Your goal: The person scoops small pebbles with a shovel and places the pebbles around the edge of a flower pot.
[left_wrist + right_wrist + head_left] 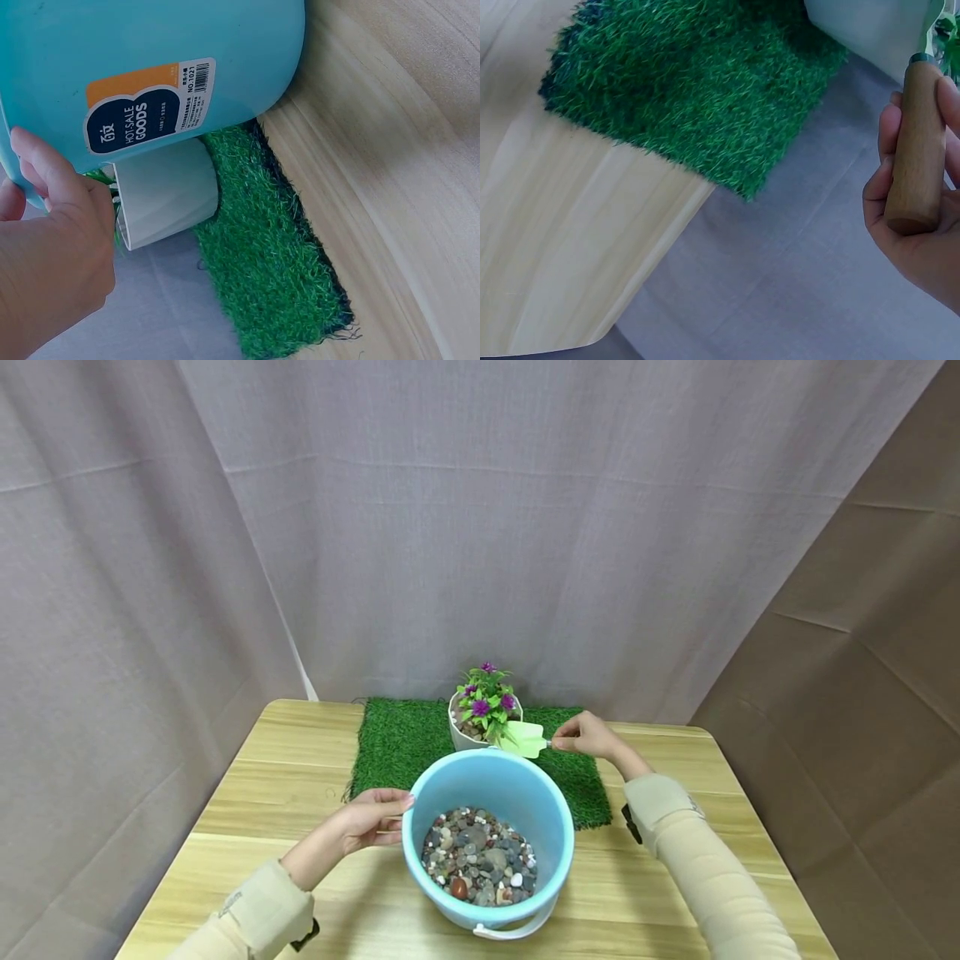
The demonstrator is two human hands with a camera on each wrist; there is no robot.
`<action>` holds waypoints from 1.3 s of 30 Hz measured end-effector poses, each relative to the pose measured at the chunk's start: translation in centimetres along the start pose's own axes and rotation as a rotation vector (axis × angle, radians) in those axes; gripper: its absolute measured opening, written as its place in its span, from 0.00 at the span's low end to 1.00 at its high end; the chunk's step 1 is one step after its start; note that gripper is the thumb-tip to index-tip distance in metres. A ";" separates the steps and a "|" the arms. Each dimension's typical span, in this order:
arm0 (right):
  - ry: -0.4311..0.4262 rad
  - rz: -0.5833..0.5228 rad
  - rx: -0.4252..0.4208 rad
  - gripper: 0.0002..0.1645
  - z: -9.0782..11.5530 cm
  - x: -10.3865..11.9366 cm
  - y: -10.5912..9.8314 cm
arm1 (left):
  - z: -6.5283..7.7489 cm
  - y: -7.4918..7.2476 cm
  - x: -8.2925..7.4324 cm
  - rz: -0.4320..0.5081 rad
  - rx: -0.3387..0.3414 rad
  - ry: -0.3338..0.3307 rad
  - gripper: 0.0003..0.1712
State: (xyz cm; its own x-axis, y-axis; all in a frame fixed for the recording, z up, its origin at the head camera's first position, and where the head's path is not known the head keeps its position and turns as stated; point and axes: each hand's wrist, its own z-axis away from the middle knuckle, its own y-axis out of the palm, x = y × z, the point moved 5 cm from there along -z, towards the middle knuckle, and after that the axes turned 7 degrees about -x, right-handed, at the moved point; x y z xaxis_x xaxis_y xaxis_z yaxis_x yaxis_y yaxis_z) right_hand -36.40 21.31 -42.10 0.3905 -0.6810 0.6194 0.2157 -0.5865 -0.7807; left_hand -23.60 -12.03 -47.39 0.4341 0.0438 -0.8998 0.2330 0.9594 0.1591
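A light blue bucket (525, 785) stands near the table's front, with mixed pebbles (480, 860) in its bottom. My left hand (375, 818) grips the bucket's left rim, thumb and fingers on either side of its edge in the left wrist view. My right hand (592, 735) holds a garden trowel by its wooden handle (917, 150), fingers curled round it. The trowel's pale green blade (527, 739) reaches left over the rim of a white flowerpot (169, 195). Purple flowers and green leaves (486, 702) rise from the pot, and some stones lie inside it.
Under the pot lies an artificial grass mat (408, 735) on the wooden table (300, 777). The bucket's white handle (517, 931) hangs down at the front. A grey curtain (480, 543) closes off the back, and brown cloth (862, 693) hangs on the right.
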 end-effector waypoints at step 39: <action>0.116 0.422 0.108 0.10 -2.8 6.5 -1.6 | 0.2 0.1 0.1 0.024 0.017 0.005 0.19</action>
State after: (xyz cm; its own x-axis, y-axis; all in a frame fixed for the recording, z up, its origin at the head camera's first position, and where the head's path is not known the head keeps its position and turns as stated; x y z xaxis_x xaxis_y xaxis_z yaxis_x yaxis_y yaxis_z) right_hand -36.73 16.53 -36.58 0.3631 -0.8988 0.2457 0.1535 -0.2025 -0.9672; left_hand -23.35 -11.95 -47.39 0.4350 0.0685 -0.8978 0.2372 0.9532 0.1877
